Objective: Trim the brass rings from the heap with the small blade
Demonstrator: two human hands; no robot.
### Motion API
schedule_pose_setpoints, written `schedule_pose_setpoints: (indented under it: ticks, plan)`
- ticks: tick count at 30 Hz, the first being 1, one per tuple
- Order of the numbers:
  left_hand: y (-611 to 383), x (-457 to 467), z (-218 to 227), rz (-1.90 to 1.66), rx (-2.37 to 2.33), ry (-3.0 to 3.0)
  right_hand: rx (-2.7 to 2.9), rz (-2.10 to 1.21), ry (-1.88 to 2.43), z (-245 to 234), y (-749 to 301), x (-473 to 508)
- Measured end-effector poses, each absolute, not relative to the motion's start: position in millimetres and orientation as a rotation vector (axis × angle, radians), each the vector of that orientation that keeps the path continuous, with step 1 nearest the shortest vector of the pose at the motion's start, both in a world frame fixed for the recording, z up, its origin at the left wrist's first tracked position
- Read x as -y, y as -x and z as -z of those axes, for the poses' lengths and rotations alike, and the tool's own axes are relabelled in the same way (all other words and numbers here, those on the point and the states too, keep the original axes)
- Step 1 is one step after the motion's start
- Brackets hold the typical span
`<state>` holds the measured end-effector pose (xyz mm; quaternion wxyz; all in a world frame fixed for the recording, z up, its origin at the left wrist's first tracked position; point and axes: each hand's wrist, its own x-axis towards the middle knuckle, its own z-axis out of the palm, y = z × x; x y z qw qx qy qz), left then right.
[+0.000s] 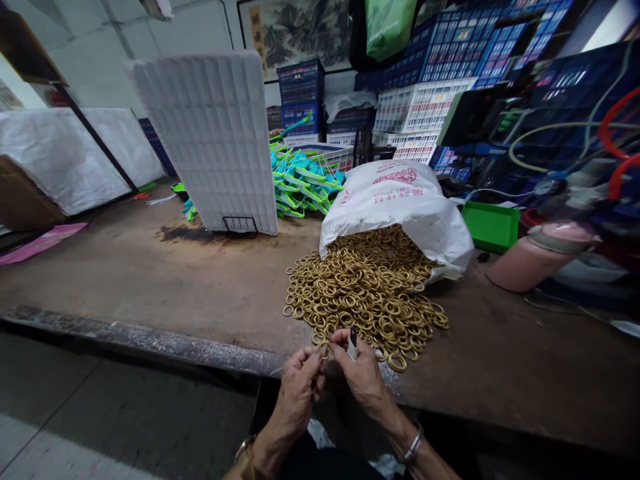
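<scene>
A heap of brass rings (367, 290) spills across the brown worktable (165, 280) from a white sack (400, 200) lying on its side. At the table's near edge my left hand (300, 390) and my right hand (360, 373) meet just below the heap. Both are closed in a pinch around a brass ring (324, 347) held between them. My right hand also grips a small white and dark piece (353, 343) that I cannot make out. A bangle circles each wrist.
A tall white moulded tray stack (215, 140) stands upright at the table's back. Behind it lies a pile of teal and green parts (300, 183). A green bin (490, 225), a pink flask (545, 253), hoses and stacked blue and white crates fill the right and back.
</scene>
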<state>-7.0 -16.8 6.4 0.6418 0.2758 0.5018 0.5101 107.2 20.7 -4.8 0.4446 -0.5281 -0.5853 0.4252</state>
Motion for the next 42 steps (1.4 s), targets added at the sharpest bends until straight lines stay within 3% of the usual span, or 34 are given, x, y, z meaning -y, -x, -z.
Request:
schedule_pose_setpoints:
  ticks: [12,21,27,34,42]
  plan:
    - [13,17,-7,-1.194,-1.39,-1.395,1.767,-1.118,1.289,-2,-118,-10]
    - [4,19,-6,-0.926,-1.117,-0.9,1.606,-1.201,1.303,7,-122,-9]
    - [2,21,-3,-0.967,-1.048,-0.779,1.562,-1.238,1.299,2,-125,-8]
    - [3,19,-9,-0.985,-1.12,-0.843,1.931,-0.911,1.443,4,-128,-4]
    - [4,18,-7,-1.045,-1.164,-1.024,2.124,-0.792,1.551,4,-123,-2]
